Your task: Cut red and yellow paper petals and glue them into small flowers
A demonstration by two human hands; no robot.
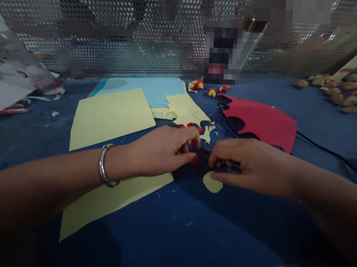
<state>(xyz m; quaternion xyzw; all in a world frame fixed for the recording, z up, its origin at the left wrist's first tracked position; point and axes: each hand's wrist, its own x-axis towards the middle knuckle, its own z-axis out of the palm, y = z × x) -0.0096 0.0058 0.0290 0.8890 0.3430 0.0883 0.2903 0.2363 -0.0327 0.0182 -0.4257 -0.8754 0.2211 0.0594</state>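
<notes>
My left hand [162, 150], with a silver bangle at the wrist, is closed with its fingers curled. A small, blurred red piece [196, 160] shows at its thumb tip; whether it is gripped I cannot tell. Facing it, my right hand [248, 163] is closed around a dark tool [205, 152], mostly hidden by the fingers, its kind unclear. Just below the right thumb tip is a round yellow paper piece [213, 184]. Beyond the hands lies a yellow sheet with scalloped cut-outs [188, 110], with yellow scraps [207, 134] beside it.
Two plain yellow sheets [113, 118] lie left, one partly under my left forearm. Behind are blue sheets [157, 90] and small red-and-yellow paper pieces [212, 92]. A cut red sheet [265, 120] and black cable [330, 152] lie right. A perforated metal panel [112, 34] borders the blue table [167, 236].
</notes>
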